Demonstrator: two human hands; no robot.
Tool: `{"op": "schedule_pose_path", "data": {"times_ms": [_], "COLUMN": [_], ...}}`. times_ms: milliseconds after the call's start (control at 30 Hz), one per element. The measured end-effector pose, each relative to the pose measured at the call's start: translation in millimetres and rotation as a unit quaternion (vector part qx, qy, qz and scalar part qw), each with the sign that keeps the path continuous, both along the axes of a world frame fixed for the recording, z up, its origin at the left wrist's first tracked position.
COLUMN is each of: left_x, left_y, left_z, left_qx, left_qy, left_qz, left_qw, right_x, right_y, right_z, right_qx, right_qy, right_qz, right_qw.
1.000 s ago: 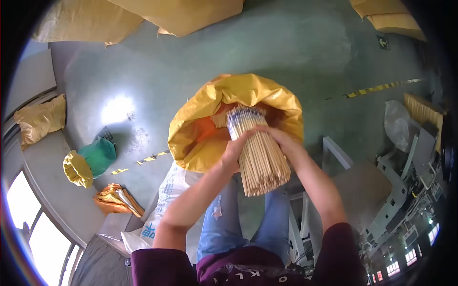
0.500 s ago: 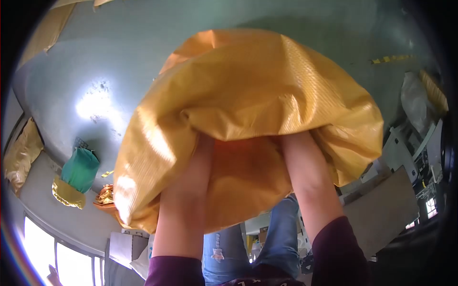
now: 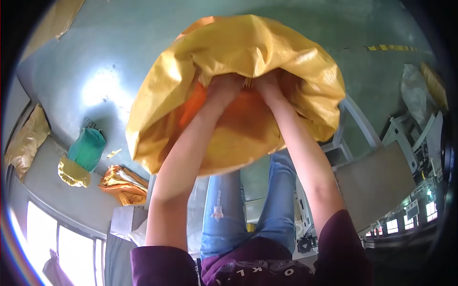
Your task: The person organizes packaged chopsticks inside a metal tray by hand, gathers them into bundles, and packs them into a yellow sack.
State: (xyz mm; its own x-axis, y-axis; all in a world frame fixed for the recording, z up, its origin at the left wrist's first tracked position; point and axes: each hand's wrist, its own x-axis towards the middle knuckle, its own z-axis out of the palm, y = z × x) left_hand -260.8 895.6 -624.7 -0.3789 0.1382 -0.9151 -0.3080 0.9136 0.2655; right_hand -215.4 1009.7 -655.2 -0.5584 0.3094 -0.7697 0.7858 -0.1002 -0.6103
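A large yellow woven sack (image 3: 248, 43), orange on its inner side, hangs in front of me with its mouth toward my body. Both my forearms reach into this opening. My left hand (image 3: 223, 90) is just inside, close under the upper fold of the sack. Beside it, a small gap apart, is my right hand (image 3: 268, 87) under the same fold. The fingers of both hands are hidden by the fabric and shadow, so what they grip does not show. A bit of frayed, pale edge is visible between the hands.
On the left floor lie a green sack (image 3: 87, 148), a yellow bundle (image 3: 74, 172) and a pile of folded orange-yellow sacks (image 3: 123, 185). A grey-topped table (image 3: 377, 188) stands at right, near a pale metal frame (image 3: 358, 119). Yellow-black tape (image 3: 391, 48) marks the floor.
My hands have come into partial view inside the sack, moved farther forward and closer together. The sack's mouth gapes wider, and the sack has shifted up and slightly left.
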Motion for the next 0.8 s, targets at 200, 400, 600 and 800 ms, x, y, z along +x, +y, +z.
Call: {"op": "schedule_pose_path", "data": {"times_ms": [200, 400, 600, 800], "left_x": [-2, -75, -59, -72], "left_y": [-38, -45, -45, -64], "left_z": [85, 121, 121, 100], "left_qx": [0.020, -0.016, 0.044, 0.075], "left_qy": [0.674, 0.532, 0.566, 0.554], "left_qz": [-0.204, -0.180, 0.018, 0.014], "left_qw": [0.709, 0.827, 0.823, 0.829], "right_x": [20, 2, 6, -26], "right_y": [44, 61, 57, 55], "right_z": [54, 50, 54, 78], "right_qx": [-0.173, -0.268, -0.259, -0.334], "right_qy": [0.108, 0.188, 0.177, 0.202], "right_qz": [-0.188, -0.231, -0.246, -0.253], "right_qw": [0.961, 0.916, 0.917, 0.885]}}
